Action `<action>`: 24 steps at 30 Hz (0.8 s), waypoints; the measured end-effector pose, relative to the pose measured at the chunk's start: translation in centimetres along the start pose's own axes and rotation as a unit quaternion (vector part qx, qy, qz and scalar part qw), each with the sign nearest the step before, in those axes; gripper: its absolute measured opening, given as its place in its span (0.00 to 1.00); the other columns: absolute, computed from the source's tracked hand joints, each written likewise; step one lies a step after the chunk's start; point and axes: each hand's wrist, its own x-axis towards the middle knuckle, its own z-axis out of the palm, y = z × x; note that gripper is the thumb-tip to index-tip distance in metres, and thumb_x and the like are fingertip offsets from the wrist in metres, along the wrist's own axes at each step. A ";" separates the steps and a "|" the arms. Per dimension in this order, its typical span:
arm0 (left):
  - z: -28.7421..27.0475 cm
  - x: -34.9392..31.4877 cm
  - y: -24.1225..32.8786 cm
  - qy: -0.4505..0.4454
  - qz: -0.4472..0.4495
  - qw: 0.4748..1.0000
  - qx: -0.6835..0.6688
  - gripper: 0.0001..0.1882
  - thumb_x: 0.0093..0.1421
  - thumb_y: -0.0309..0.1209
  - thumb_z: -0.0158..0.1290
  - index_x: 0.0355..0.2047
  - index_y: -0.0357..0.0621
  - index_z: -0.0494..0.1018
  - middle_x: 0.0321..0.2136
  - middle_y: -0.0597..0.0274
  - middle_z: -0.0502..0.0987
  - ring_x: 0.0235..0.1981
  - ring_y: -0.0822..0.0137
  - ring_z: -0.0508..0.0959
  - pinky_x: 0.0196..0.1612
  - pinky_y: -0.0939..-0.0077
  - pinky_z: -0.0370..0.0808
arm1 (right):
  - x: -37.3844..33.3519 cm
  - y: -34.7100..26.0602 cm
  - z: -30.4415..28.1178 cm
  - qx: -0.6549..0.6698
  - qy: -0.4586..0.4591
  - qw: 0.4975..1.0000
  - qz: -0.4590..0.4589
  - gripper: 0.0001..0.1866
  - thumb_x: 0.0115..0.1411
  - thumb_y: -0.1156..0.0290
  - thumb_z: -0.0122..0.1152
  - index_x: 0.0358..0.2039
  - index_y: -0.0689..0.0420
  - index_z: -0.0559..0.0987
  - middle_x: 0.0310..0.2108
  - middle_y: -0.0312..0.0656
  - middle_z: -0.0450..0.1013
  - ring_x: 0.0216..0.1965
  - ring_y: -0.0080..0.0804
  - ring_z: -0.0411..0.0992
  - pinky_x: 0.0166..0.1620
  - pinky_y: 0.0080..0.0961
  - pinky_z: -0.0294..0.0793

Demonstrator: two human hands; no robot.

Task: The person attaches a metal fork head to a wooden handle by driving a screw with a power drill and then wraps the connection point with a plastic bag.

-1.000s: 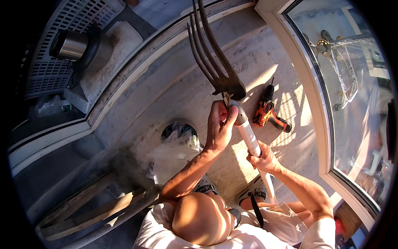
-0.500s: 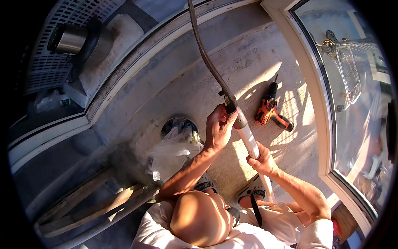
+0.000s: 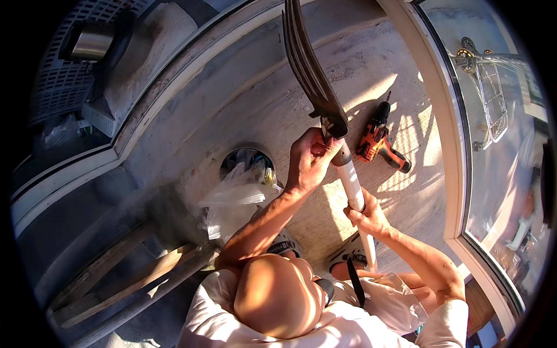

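A garden fork with several long, dark metal tines (image 3: pixel 307 64) and a white handle (image 3: pixel 350 184) stands slanted before me, tines pointing away. My left hand (image 3: pixel 307 165) is closed at its metal neck, thumb and fingers pressed together just below the tines' base; whether they also pinch something small is hidden. Lower down, the fingers of my right hand (image 3: pixel 369 216) wrap round the white handle. The handle's lower end reaches down between my feet. To the right of the fork's neck, an orange and black cordless drill (image 3: pixel 375 139) with a bit fitted lies on the floor.
Left of my hands stands a round container (image 3: pixel 246 155) stuffed with clear plastic bags (image 3: pixel 238 194). Wooden poles (image 3: pixel 127 284) lie at lower left. A framed glass door (image 3: pixel 455 145) borders the right side, and a raised window-like frame (image 3: pixel 156 110) runs along the upper left.
The garden fork has turned about its length, so several tines now show instead of one edge-on profile. Both hands stay on it, with the right one slightly lower on the picture's handle.
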 end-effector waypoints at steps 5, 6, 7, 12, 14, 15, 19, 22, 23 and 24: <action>0.6 0.5 -1.8 0.033 0.008 0.999 -0.012 0.22 0.58 0.45 0.62 0.30 0.36 0.72 0.21 0.65 0.74 0.23 0.77 0.73 0.25 0.80 0.70 | 0.1 0.6 -0.5 0.051 -0.016 0.998 0.026 0.15 0.52 0.68 0.65 0.34 0.60 0.70 0.24 0.36 0.69 0.22 0.22 0.70 0.25 0.21 0.72; 0.3 0.3 -2.1 0.032 0.020 0.999 0.039 0.22 0.58 0.46 0.62 0.30 0.36 0.73 0.21 0.65 0.74 0.22 0.77 0.72 0.25 0.81 0.70 | 0.0 0.7 -0.2 0.067 -0.014 0.997 0.032 0.14 0.52 0.68 0.65 0.33 0.60 0.70 0.22 0.36 0.69 0.22 0.23 0.70 0.25 0.21 0.72; 0.5 0.5 -2.5 0.039 0.027 0.999 -0.018 0.22 0.58 0.45 0.62 0.30 0.36 0.72 0.20 0.66 0.73 0.22 0.78 0.71 0.26 0.81 0.69 | 0.2 0.8 -0.1 0.067 -0.018 0.997 0.028 0.15 0.52 0.68 0.65 0.33 0.60 0.70 0.22 0.36 0.69 0.22 0.23 0.69 0.25 0.21 0.72; 0.3 0.9 -2.7 0.027 0.008 0.999 0.015 0.21 0.58 0.46 0.61 0.28 0.37 0.73 0.19 0.67 0.73 0.23 0.77 0.71 0.27 0.80 0.69 | 0.4 2.1 -0.3 0.083 -0.010 0.997 0.004 0.20 0.52 0.62 0.70 0.35 0.60 0.69 0.23 0.34 0.69 0.22 0.19 0.69 0.23 0.19 0.71; 0.3 1.0 -3.0 0.019 0.007 1.000 -0.017 0.21 0.59 0.46 0.60 0.27 0.37 0.73 0.19 0.67 0.73 0.23 0.77 0.70 0.27 0.80 0.68 | 0.1 2.5 0.1 0.116 0.024 0.993 -0.017 0.16 0.51 0.68 0.67 0.32 0.60 0.69 0.22 0.34 0.69 0.18 0.18 0.67 0.20 0.18 0.69; 0.3 1.0 -2.8 0.016 0.007 0.999 -0.031 0.21 0.60 0.46 0.60 0.27 0.37 0.74 0.19 0.68 0.73 0.23 0.77 0.70 0.28 0.80 0.68 | 0.2 2.4 0.4 0.092 0.031 0.995 -0.002 0.14 0.51 0.70 0.66 0.31 0.60 0.69 0.21 0.34 0.69 0.17 0.18 0.67 0.20 0.19 0.68; -0.3 0.7 -1.6 -0.020 0.013 0.997 -0.074 0.19 0.61 0.43 0.59 0.27 0.37 0.74 0.20 0.67 0.74 0.24 0.77 0.71 0.29 0.79 0.68 | 0.4 2.1 0.5 0.042 0.029 0.999 0.020 0.08 0.50 0.76 0.59 0.29 0.60 0.69 0.19 0.34 0.69 0.15 0.18 0.66 0.18 0.19 0.67; -0.4 1.1 -1.9 -0.027 -0.011 0.998 -0.057 0.20 0.60 0.44 0.59 0.27 0.37 0.74 0.20 0.66 0.75 0.25 0.77 0.71 0.29 0.78 0.69 | 0.6 1.9 0.2 0.034 0.019 0.999 0.032 0.07 0.49 0.77 0.57 0.28 0.60 0.69 0.18 0.34 0.69 0.14 0.18 0.66 0.18 0.19 0.66; -0.3 1.1 -2.1 -0.024 -0.016 0.998 -0.060 0.21 0.60 0.44 0.59 0.27 0.36 0.74 0.20 0.66 0.75 0.25 0.77 0.71 0.29 0.78 0.70 | 0.6 1.8 0.0 0.030 0.017 0.999 0.039 0.07 0.49 0.78 0.57 0.28 0.60 0.69 0.18 0.34 0.69 0.14 0.19 0.66 0.18 0.19 0.66; 0.0 1.0 -2.0 -0.016 -0.014 0.997 -0.076 0.21 0.60 0.46 0.59 0.27 0.37 0.73 0.21 0.66 0.74 0.25 0.76 0.71 0.28 0.77 0.70 | 0.7 1.8 -0.1 0.026 0.005 0.999 0.044 0.08 0.50 0.74 0.60 0.28 0.60 0.69 0.18 0.34 0.69 0.15 0.19 0.66 0.19 0.19 0.68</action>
